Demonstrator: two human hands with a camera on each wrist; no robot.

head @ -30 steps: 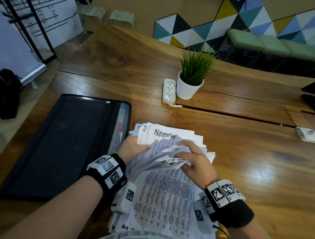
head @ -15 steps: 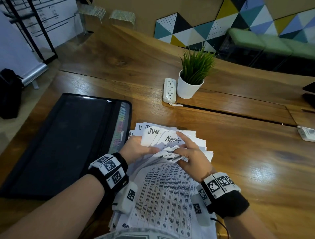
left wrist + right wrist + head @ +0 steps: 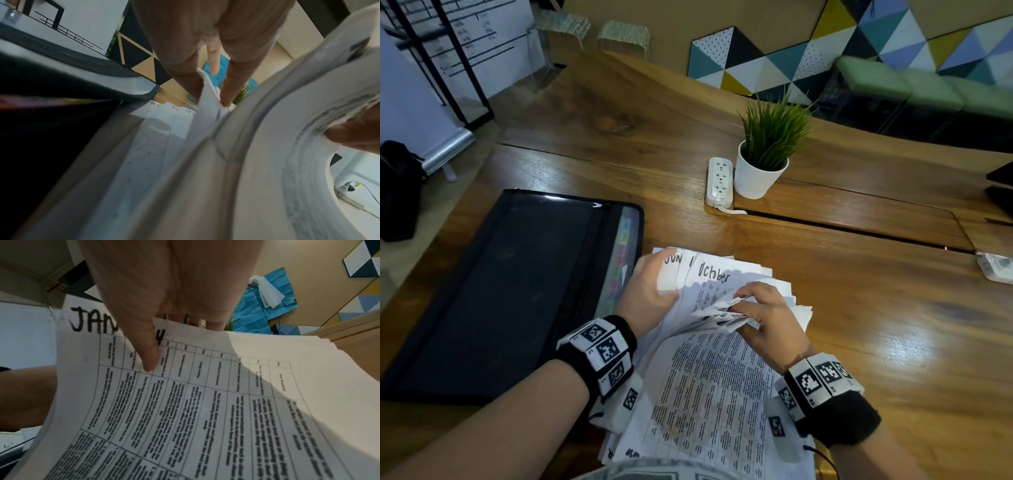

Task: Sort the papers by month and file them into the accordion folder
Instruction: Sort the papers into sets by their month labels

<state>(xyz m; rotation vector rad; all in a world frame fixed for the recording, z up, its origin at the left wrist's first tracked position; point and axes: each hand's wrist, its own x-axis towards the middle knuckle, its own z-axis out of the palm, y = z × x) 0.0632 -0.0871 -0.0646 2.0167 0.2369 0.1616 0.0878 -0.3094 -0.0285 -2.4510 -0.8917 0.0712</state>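
A fanned stack of printed papers (image 3: pixel 709 387) lies on the wooden table in front of me. My left hand (image 3: pixel 650 287) pinches the far ends of sheets at the stack's left; one reads "JUN" (image 3: pixel 674 260). In the left wrist view its fingers (image 3: pixel 228 84) hold a sheet edge (image 3: pixel 207 104). My right hand (image 3: pixel 767 318) grips a curled bundle of lifted sheets, which leaves a sheet marked "October" (image 3: pixel 714 275) showing. The right wrist view has its thumb (image 3: pixel 148 353) on a sheet marked "JAN" (image 3: pixel 205 402). The black accordion folder (image 3: pixel 517 291) lies at the left, its coloured tabs (image 3: pixel 619 260) showing.
A potted plant (image 3: pixel 763 171) and a white power strip (image 3: pixel 719 181) stand beyond the papers. A small white item (image 3: pixel 996 269) lies at the right edge, under a dark device (image 3: pixel 1001 185). A black bag (image 3: pixel 397 192) sits on the floor at the left.
The sheet marked "November" that lay uppermost has passed to the left hand's fanned sheets, and "October" now shows. The left hand has slid further up the "JUN" sheet.
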